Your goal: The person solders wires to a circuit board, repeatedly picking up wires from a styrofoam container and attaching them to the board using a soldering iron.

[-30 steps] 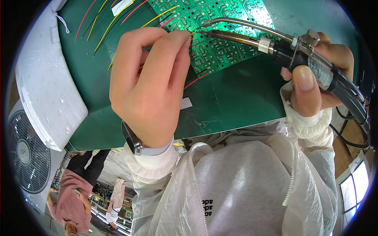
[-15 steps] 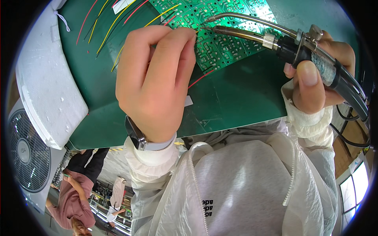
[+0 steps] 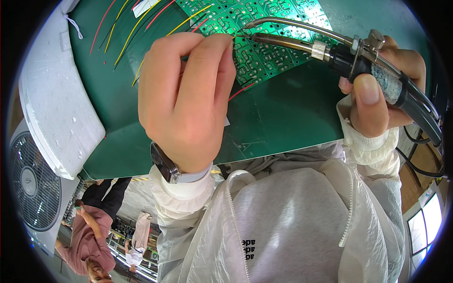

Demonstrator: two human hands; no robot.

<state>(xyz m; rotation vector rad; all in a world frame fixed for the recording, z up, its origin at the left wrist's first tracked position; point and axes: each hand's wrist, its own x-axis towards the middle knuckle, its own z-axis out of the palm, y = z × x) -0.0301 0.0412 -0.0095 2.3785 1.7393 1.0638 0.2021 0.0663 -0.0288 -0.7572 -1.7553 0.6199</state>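
Note:
My left hand (image 3: 186, 104) is closed in a pinch over the left side of a green circuit board (image 3: 271, 59). A thin wire with a yellow end (image 3: 234, 34) shows at its fingertips; the rest of it is hidden by the hand. My right hand (image 3: 373, 101) grips a soldering iron (image 3: 342, 60) with a curved metal solder feed tube (image 3: 302, 25) clamped above it. The iron's tip points left and meets the board close to my left fingertips. From the board's lower edge a red wire (image 3: 241, 91) runs down behind my left hand.
Several red, black and yellow wires (image 3: 127, 42) fan out left of the board on the green mat (image 3: 283, 122). A white foam piece (image 3: 71, 108) lies along the left edge. Beyond it stand a fan (image 3: 35, 181) and a person in pink (image 3: 89, 236). Black cables (image 3: 417, 170) hang at right.
The board and its wires have shifted slightly left. The iron's tip has moved a little left with them, and my left hand has turned slightly, keeping its pinch.

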